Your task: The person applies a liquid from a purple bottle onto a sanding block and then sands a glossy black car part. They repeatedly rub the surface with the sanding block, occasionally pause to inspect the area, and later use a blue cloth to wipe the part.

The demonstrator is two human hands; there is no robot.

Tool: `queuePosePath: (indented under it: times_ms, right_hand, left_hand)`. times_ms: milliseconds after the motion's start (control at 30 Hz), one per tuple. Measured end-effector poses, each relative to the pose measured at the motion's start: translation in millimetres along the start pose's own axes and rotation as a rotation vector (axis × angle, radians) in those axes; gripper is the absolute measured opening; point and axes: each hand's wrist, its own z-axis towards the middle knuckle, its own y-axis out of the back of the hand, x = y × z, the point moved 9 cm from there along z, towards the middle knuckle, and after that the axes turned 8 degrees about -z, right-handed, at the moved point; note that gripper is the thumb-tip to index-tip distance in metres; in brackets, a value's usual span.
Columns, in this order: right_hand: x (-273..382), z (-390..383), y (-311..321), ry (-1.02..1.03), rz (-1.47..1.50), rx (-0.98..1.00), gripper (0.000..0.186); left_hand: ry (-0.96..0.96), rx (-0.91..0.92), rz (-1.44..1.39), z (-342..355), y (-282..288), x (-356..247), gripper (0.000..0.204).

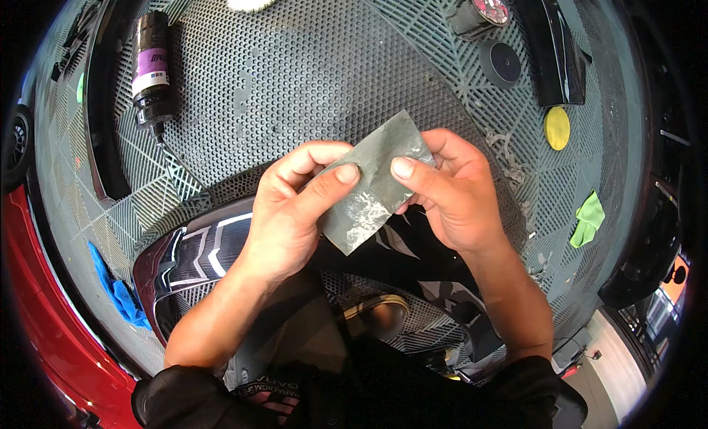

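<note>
While fingers (346,174) pinch — hands (290,208) (462,198) hold grey sheet (377,185).

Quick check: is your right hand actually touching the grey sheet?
Touching. The head view shows the right hand pinching the grey sheet, thumb on its camera-facing side, fingers behind its edge.

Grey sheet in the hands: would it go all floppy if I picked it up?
The grey sheet would probably bend rather than droop: it looks nearly flat between the left hand and right hand. It's likely light, since it looks thin. Its whitish smudges might rub off.
</note>
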Motion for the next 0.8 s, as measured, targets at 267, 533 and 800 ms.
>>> queuePosePath:
  times_ms: [267, 533, 800]
  right_hand:
    - [-2, -2, -12, 0.056, 0.186, -0.058, 0.017]
    - [-13, -4, -50, 0.026, 0.453, -0.069, 0.02]
    - [7, -7, -39, 0.143, 0.142, -0.107, 0.019]
  left_hand:
    - [0.017, -0.154, -0.191, -17, 11, 10, 0.067]
    - [-0.328, -0.066, -0.096, -28, -5, 22, 0.055]
    - [-0.416, -0.166, 0.07, -26, -6, -14, 0.033]
